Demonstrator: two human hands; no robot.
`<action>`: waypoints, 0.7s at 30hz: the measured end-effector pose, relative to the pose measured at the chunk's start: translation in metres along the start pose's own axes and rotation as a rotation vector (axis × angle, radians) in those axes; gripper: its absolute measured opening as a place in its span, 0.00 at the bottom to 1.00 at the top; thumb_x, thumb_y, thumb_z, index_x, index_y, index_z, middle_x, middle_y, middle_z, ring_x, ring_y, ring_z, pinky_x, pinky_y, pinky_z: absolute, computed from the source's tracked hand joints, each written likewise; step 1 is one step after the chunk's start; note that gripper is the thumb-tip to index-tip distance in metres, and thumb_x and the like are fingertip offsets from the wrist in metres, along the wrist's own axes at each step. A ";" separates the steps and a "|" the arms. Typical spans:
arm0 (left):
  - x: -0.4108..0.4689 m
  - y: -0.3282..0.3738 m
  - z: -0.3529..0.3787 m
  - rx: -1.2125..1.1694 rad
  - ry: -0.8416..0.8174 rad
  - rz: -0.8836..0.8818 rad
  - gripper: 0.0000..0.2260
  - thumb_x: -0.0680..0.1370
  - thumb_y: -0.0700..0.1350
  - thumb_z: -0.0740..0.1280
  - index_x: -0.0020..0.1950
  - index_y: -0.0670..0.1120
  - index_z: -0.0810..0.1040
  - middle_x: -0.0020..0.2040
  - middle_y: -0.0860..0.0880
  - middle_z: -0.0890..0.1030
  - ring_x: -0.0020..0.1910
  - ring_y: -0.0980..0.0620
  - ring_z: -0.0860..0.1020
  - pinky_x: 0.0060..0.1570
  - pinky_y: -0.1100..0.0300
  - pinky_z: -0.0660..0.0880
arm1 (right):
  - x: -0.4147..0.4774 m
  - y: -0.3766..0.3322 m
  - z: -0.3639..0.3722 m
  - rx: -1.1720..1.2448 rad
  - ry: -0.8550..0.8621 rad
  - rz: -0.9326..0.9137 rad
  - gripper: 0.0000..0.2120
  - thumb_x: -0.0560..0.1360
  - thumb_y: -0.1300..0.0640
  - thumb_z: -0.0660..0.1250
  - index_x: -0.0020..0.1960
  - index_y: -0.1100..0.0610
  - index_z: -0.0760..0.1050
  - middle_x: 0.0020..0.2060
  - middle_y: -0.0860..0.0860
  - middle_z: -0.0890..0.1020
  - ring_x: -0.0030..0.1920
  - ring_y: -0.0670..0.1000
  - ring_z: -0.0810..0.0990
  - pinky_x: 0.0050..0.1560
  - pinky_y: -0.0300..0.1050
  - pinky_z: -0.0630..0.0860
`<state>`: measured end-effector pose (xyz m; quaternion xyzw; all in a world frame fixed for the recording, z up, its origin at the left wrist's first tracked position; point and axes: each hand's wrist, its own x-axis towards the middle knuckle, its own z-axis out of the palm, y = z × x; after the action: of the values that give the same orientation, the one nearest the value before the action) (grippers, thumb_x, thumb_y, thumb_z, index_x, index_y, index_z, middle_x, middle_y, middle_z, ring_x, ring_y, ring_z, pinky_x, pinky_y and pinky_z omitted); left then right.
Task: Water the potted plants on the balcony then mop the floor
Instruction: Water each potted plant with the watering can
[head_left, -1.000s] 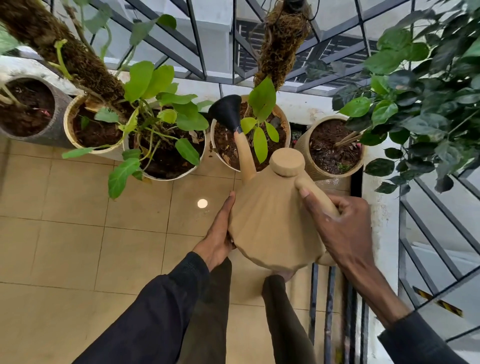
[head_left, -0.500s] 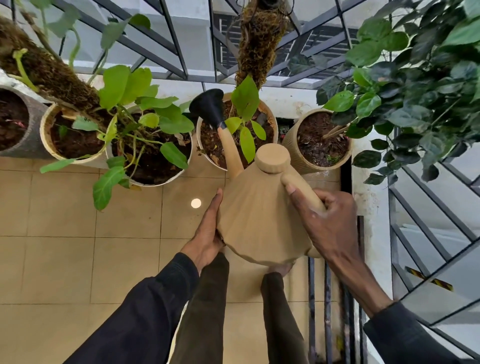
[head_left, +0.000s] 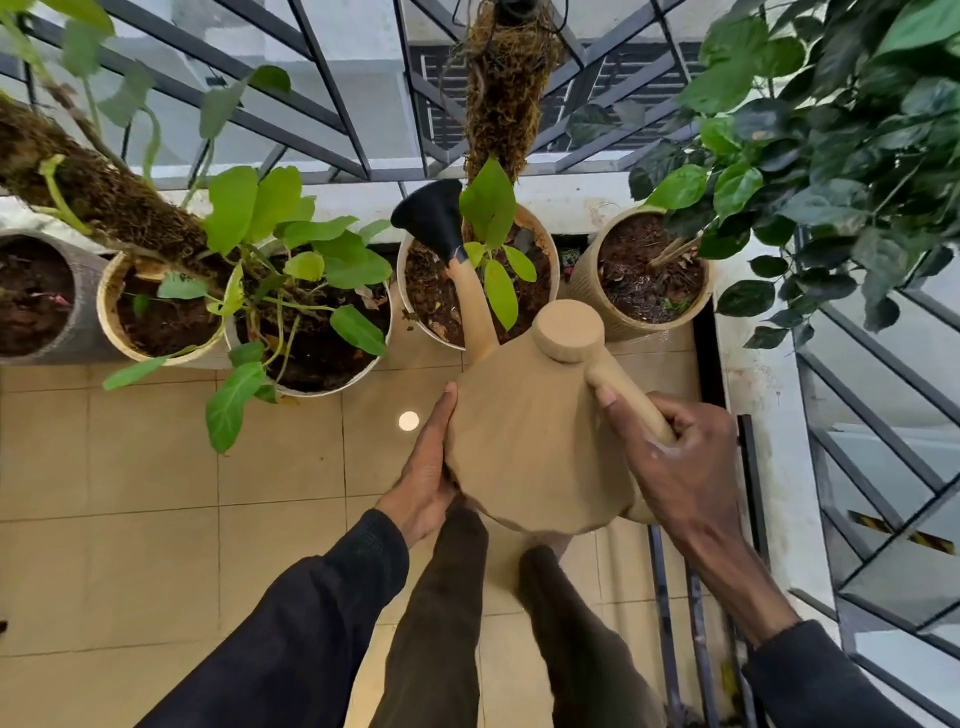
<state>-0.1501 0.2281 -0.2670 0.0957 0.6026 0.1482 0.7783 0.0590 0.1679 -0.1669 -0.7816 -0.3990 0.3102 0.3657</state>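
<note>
Currently you hold the can (head_left: 530, 441) above the floor (head_left: 130, 493), tilted toward the row of pots. Your right hand (head_left: 675, 457) wraps its handle. Your left hand (head_left: 426, 478) lies flat, fingers straight, against its side. The rose (head_left: 431, 218) hangs over the middle pot (head_left: 402, 280). No water stream is discernible. Judge watering as under way. Mopping is not yet begun, and no mop is in view.

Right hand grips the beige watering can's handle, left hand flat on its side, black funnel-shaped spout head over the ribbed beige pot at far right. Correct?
No: the head view shows the black funnel-shaped spout head over the white round pot with the moss pole, not the ribbed beige pot; right hand on the beige watering can handle, left hand on its side, both correct.
</note>
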 end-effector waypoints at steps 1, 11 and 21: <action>-0.002 0.000 0.000 -0.001 -0.003 -0.002 0.28 0.76 0.70 0.65 0.69 0.56 0.78 0.59 0.48 0.86 0.61 0.46 0.82 0.55 0.48 0.79 | -0.002 0.000 -0.001 0.005 0.003 -0.007 0.19 0.75 0.43 0.73 0.34 0.56 0.80 0.27 0.46 0.78 0.27 0.44 0.76 0.27 0.31 0.68; -0.024 -0.006 0.004 -0.005 -0.040 0.020 0.21 0.80 0.67 0.62 0.62 0.55 0.80 0.54 0.48 0.88 0.51 0.51 0.86 0.47 0.53 0.80 | -0.012 0.015 -0.007 -0.002 0.020 -0.096 0.24 0.76 0.37 0.70 0.35 0.57 0.81 0.26 0.51 0.77 0.26 0.48 0.75 0.25 0.43 0.70; -0.031 -0.026 -0.004 0.044 0.015 0.141 0.30 0.74 0.73 0.65 0.69 0.57 0.78 0.62 0.46 0.84 0.66 0.44 0.79 0.70 0.38 0.72 | -0.032 0.017 -0.013 -0.031 0.017 -0.186 0.23 0.77 0.39 0.68 0.37 0.58 0.81 0.27 0.49 0.77 0.28 0.48 0.77 0.26 0.34 0.67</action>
<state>-0.1578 0.1930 -0.2486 0.1541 0.6034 0.1901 0.7590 0.0600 0.1301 -0.1677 -0.7492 -0.4716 0.2621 0.3842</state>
